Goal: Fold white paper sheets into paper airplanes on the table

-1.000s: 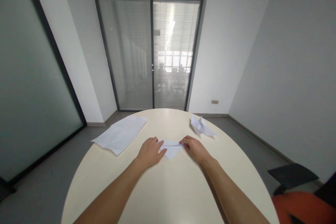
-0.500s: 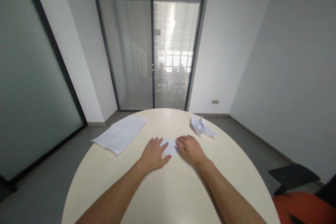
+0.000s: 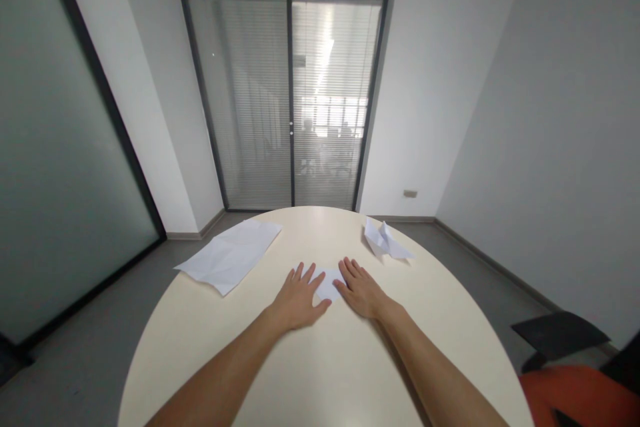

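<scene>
A small piece of white paper (image 3: 328, 287) lies flat on the round cream table (image 3: 320, 373), between my two hands. My left hand (image 3: 299, 299) rests over its left part with the fingers spread and the thumb at its near edge. Over its right side lies my right hand (image 3: 364, 290), palm down, fingers stretched out. Both hands cover parts of the paper, so its full outline and any folds beneath them are hidden.
A larger creased white sheet (image 3: 233, 253) lies at the table's left edge, partly overhanging. Near the far right edge stands a folded paper shape (image 3: 386, 241). An orange chair (image 3: 583, 393) with a black armrest (image 3: 560, 335) is at the lower right.
My right hand's fingers have straightened and spread flat. The left hand has shifted slightly right and nearer, and the small paper has moved a little toward me.
</scene>
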### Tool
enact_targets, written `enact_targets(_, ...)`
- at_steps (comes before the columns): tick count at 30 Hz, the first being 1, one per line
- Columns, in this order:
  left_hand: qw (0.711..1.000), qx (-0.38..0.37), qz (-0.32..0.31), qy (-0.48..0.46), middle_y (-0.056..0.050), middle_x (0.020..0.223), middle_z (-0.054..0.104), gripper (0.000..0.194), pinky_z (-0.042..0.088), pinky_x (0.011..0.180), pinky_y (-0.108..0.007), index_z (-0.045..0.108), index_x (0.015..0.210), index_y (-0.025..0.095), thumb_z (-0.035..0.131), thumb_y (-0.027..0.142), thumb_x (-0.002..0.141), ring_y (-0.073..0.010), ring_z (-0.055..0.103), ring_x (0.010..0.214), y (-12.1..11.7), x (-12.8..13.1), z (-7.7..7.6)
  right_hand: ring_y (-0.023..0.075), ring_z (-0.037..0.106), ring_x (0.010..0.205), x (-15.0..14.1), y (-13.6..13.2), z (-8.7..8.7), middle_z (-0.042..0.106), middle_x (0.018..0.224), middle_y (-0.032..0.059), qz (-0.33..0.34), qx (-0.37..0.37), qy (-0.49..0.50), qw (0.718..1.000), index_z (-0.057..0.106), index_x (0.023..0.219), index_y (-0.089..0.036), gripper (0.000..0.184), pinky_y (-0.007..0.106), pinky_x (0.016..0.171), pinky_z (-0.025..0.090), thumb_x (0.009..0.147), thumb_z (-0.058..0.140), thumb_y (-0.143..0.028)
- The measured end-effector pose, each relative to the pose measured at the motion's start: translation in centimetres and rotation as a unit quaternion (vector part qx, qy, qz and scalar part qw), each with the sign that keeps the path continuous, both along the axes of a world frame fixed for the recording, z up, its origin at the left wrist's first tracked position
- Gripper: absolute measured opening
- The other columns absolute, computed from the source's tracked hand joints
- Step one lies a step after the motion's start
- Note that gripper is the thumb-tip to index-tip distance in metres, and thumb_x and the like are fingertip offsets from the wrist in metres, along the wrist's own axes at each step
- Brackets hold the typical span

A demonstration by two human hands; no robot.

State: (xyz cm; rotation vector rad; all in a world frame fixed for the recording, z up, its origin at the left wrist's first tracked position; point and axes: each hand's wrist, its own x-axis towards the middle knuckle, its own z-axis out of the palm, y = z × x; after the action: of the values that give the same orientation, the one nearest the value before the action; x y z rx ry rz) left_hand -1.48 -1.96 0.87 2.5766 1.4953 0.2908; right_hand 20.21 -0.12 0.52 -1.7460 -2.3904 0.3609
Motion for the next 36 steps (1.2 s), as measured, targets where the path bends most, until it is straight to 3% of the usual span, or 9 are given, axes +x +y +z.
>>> enact_targets(7,1.000,-0.007,0.010,0.008,-0.011,0.163,0.020,0.078,0.014,0.118,-0.060,0.032,0.154,0.027,0.039,0.071,0.089,-0.0426,0.012,0.149,0.1,0.0,-0.3,0.0317,0.004,0.152,-0.2,-0.4,0.2,0.010,0.164,0.0122,-0.026,0.000,-0.014,1.000,0.018,0.158,-0.012,0.077,0.054,0.121,0.004,0.098,0.024,-0.061)
enact_targets(14,0.998,0.056,0.033,0.027,-0.014,0.158,0.034,0.065,0.017,0.121,-0.051,0.042,0.149,0.016,0.044,0.047,0.092,-0.0333,0.027,0.147,1.0,-0.6,-0.6,0.0299,0.004,0.152,0.2,-0.7,0.8,0.013,0.165,0.0075,0.031,-0.016,0.006,0.999,0.022,0.158,-0.018,0.069,0.056,0.120,0.005,0.100,0.023,-0.055)
enact_targets(20,0.997,0.059,0.042,0.023,-0.013,0.157,0.036,0.075,0.016,0.120,-0.055,0.043,0.148,0.017,0.037,0.066,0.091,-0.0354,0.031,0.145,1.3,-0.9,-0.9,0.0313,0.007,0.152,0.5,-0.8,1.3,0.018,0.164,0.0087,0.060,-0.014,0.019,0.998,0.028,0.156,-0.021,0.062,0.059,0.119,0.008,0.101,0.026,-0.049)
enact_targets(27,0.997,0.067,0.040,0.005,-0.016,0.154,0.041,0.066,0.023,0.118,-0.053,0.046,0.145,0.015,0.040,0.057,0.095,-0.0364,0.036,0.142,1.5,-0.8,-0.9,0.0337,0.025,0.148,0.8,-0.5,1.4,0.038,0.157,0.0090,0.124,0.057,0.050,0.989,0.046,0.147,-0.023,0.054,0.061,0.117,0.019,0.097,0.042,-0.041)
enact_targets(32,0.998,0.066,0.025,-0.002,-0.015,0.154,0.041,0.068,0.025,0.117,-0.053,0.047,0.144,0.018,0.043,0.062,0.093,-0.0372,0.036,0.142,1.3,-1.0,-0.7,0.0273,0.052,0.129,0.7,-0.4,1.6,0.062,0.135,0.0139,0.176,0.120,0.087,0.973,0.065,0.130,-0.017,0.044,0.043,0.111,0.039,0.097,0.046,-0.039)
enact_targets(36,0.998,0.067,0.016,-0.005,-0.013,0.153,0.043,0.065,0.026,0.117,-0.051,0.049,0.143,0.019,0.044,0.060,0.093,-0.0357,0.038,0.141,1.2,-1.0,-0.6,0.0267,0.057,0.120,0.6,-0.5,1.7,0.067,0.127,0.0129,0.170,0.133,0.103,0.971,0.071,0.122,-0.020,0.040,0.041,0.105,0.044,0.097,0.048,-0.041)
